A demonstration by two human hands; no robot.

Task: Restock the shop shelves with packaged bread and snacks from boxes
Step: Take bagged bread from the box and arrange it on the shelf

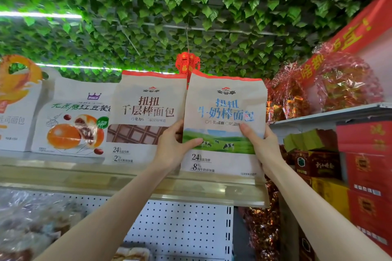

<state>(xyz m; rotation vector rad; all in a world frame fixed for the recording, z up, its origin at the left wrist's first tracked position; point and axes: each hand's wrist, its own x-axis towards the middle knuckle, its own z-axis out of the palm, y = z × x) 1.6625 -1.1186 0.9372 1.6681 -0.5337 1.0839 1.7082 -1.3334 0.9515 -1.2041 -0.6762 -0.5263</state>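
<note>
Milk bread bag (224,125) stands right of chocolate bread bag (146,116) on shelf (84,176).

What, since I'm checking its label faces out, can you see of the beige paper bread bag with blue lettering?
The beige paper bread bag with blue lettering is held upright at the pale shelf, label outward: red top seal, cow-pasture picture, black print. The left hand grips its left edge, the right hand its right.

Beige milk bread bag (224,112) showing blue lettering over a green pasture band, chocolate bread bag (146,112) wearing brown squares, green leaves (191,6) covering the upper frame
</note>
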